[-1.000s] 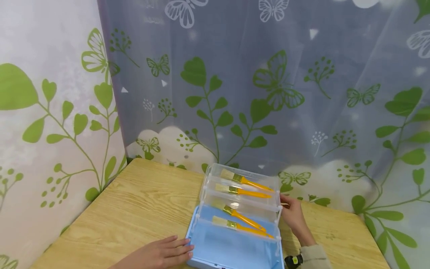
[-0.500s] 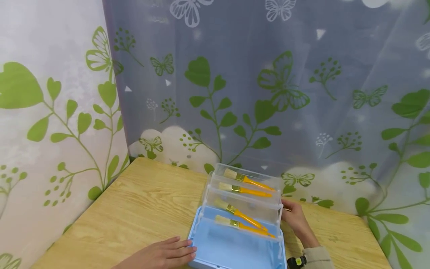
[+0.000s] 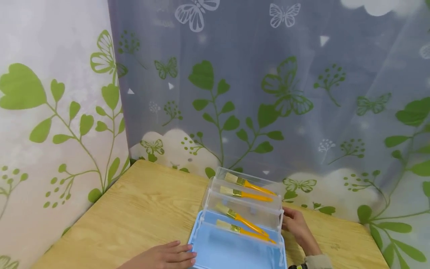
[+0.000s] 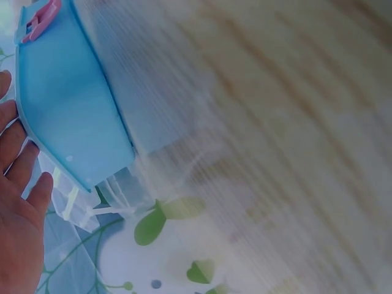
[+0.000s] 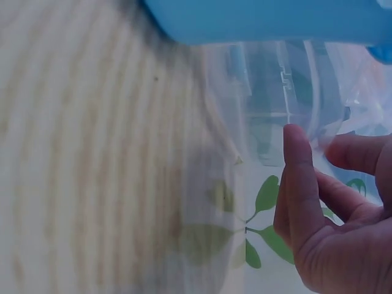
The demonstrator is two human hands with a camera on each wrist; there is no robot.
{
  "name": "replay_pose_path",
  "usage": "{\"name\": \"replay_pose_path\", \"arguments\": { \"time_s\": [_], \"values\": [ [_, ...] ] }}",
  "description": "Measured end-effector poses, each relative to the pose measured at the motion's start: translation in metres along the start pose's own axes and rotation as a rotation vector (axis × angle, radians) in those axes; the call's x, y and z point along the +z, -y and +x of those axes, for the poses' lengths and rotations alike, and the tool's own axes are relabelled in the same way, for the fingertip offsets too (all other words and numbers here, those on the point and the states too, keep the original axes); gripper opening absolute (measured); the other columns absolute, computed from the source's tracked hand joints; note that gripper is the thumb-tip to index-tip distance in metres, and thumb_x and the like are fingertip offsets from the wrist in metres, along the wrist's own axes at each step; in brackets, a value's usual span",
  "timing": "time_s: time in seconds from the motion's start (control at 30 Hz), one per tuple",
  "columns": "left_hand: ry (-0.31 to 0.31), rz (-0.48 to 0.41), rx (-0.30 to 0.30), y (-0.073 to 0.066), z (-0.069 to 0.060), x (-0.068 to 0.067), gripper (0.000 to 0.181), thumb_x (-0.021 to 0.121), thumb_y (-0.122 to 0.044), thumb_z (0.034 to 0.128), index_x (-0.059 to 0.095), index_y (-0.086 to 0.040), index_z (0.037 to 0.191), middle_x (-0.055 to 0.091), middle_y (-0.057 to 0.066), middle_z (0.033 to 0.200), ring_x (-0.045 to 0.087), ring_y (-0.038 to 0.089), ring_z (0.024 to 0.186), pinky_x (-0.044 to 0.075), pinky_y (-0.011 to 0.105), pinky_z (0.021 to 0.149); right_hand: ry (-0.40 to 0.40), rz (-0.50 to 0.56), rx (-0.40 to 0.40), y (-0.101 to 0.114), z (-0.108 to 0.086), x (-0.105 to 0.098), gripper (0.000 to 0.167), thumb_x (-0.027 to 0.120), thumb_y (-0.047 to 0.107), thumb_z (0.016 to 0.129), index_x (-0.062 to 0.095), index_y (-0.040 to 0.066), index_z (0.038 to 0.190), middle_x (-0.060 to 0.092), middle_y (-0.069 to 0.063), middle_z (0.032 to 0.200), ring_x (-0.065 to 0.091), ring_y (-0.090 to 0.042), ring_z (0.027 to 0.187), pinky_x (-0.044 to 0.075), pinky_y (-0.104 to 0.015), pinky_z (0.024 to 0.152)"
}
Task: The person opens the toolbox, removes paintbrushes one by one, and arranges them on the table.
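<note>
A blue storage box stands on the table with its clear lid tipped back. Two clear trays are raised in steps above the blue base. Several flat paintbrushes with orange handles and pale bristles lie in them. My left hand rests its straight fingers against the box's left wall, also seen beside the blue wall in the left wrist view. At the right edge of the lid my right hand holds the clear plastic between thumb and fingers.
The wood-grain table extends to both sides of the box. A patterned curtain hangs directly behind the lid, and a pale printed sheet borders the left side. A pink latch shows on the box front.
The head view has shifted slightly, moving the scene a little right and down. Both hands keep their places at the box. The lid and trays look tilted nearly as before.
</note>
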State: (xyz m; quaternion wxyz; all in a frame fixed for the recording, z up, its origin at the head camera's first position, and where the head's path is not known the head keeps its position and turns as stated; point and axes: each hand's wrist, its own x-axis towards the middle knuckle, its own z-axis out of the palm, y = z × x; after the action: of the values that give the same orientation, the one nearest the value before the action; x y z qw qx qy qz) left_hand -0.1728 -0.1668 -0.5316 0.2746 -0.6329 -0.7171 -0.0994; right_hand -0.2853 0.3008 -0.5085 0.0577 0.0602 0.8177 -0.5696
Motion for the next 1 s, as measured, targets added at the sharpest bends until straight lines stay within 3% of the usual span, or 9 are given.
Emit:
{"name": "replay_pose_path", "arguments": {
  "time_s": [0.13, 0.3, 0.4, 0.57, 0.63, 0.73, 0.83, 1.0],
  "values": [
    [0.006, -0.027, -0.012, -0.001, -0.001, 0.003, 0.059, 0.03, -0.04, 0.1127, 0.035, -0.003, 0.158, 0.029, 0.006, 0.165, 0.017, 0.015, 0.156, 0.016, 0.026, 0.126, 0.009, 0.028, 0.011, 0.0, 0.001, 0.003, 0.042, 0.048, 0.002, 0.105, 0.046, -0.017, 0.142, 0.058, -0.03, 0.131, 0.069, -0.017, 0.094, 0.062, -0.035, 0.077],
    [0.041, -0.273, -0.123, -0.002, 0.002, 0.003, 0.054, 0.042, -0.033, 0.1108, 0.039, -0.004, 0.157, 0.045, 0.008, 0.158, 0.03, 0.013, 0.151, 0.044, 0.032, 0.113, -0.038, 0.02, 0.039, -0.003, 0.0, 0.002, 0.042, 0.049, 0.001, 0.104, 0.046, -0.017, 0.142, 0.058, -0.031, 0.132, 0.068, -0.017, 0.095, 0.063, -0.038, 0.077],
    [0.048, -0.337, -0.159, -0.001, 0.004, 0.002, 0.053, 0.044, -0.03, 0.1098, 0.041, -0.004, 0.155, 0.05, 0.01, 0.154, 0.037, 0.015, 0.149, 0.051, 0.037, 0.106, -0.05, 0.025, 0.044, -0.003, -0.001, 0.001, 0.043, 0.049, 0.002, 0.105, 0.044, -0.018, 0.143, 0.057, -0.033, 0.132, 0.069, -0.017, 0.094, 0.063, -0.039, 0.077],
    [0.046, -0.325, -0.176, 0.0, 0.002, 0.004, 0.052, 0.046, -0.031, 0.1091, 0.045, -0.004, 0.153, 0.051, 0.009, 0.154, 0.03, 0.009, 0.151, 0.051, 0.037, 0.105, -0.049, 0.047, 0.039, -0.002, -0.002, 0.0, 0.044, 0.048, 0.008, 0.107, 0.043, -0.018, 0.143, 0.056, -0.035, 0.133, 0.07, -0.017, 0.093, 0.063, -0.039, 0.078],
    [0.043, -0.273, -0.155, 0.0, 0.002, 0.005, 0.052, 0.045, -0.033, 0.1097, 0.046, -0.003, 0.152, 0.049, 0.008, 0.155, 0.027, 0.008, 0.152, 0.05, 0.034, 0.107, -0.054, 0.047, 0.022, -0.004, -0.003, 0.001, 0.044, 0.049, 0.009, 0.108, 0.044, -0.018, 0.142, 0.057, -0.035, 0.132, 0.071, -0.018, 0.094, 0.063, -0.038, 0.078],
    [0.024, -0.162, -0.088, 0.003, 0.002, 0.009, 0.054, 0.037, -0.036, 0.1117, 0.043, -0.003, 0.154, 0.039, 0.006, 0.162, 0.021, 0.009, 0.154, 0.034, 0.027, 0.119, -0.069, 0.05, -0.025, -0.006, -0.006, 0.001, 0.043, 0.049, 0.008, 0.108, 0.045, -0.02, 0.141, 0.059, -0.034, 0.13, 0.07, -0.018, 0.096, 0.062, -0.032, 0.079],
    [0.001, -0.07, -0.025, 0.006, 0.003, 0.011, 0.057, 0.03, -0.039, 0.1127, 0.04, -0.002, 0.155, 0.029, 0.004, 0.166, 0.015, 0.012, 0.155, 0.013, 0.023, 0.125, -0.094, 0.064, -0.06, -0.005, -0.011, 0.0, 0.044, 0.048, 0.009, 0.108, 0.044, -0.018, 0.143, 0.056, -0.034, 0.135, 0.069, -0.009, 0.097, 0.06, -0.026, 0.082],
    [0.005, -0.051, -0.01, 0.004, 0.003, 0.008, 0.058, 0.029, -0.04, 0.1127, 0.038, -0.002, 0.156, 0.027, 0.005, 0.166, 0.017, 0.013, 0.156, 0.01, 0.023, 0.126, -0.184, 0.111, -0.106, -0.001, -0.024, -0.004, 0.049, 0.054, 0.014, 0.107, 0.043, -0.008, 0.149, 0.056, -0.021, 0.144, 0.061, 0.01, 0.097, 0.055, -0.018, 0.09]
  ]
}}
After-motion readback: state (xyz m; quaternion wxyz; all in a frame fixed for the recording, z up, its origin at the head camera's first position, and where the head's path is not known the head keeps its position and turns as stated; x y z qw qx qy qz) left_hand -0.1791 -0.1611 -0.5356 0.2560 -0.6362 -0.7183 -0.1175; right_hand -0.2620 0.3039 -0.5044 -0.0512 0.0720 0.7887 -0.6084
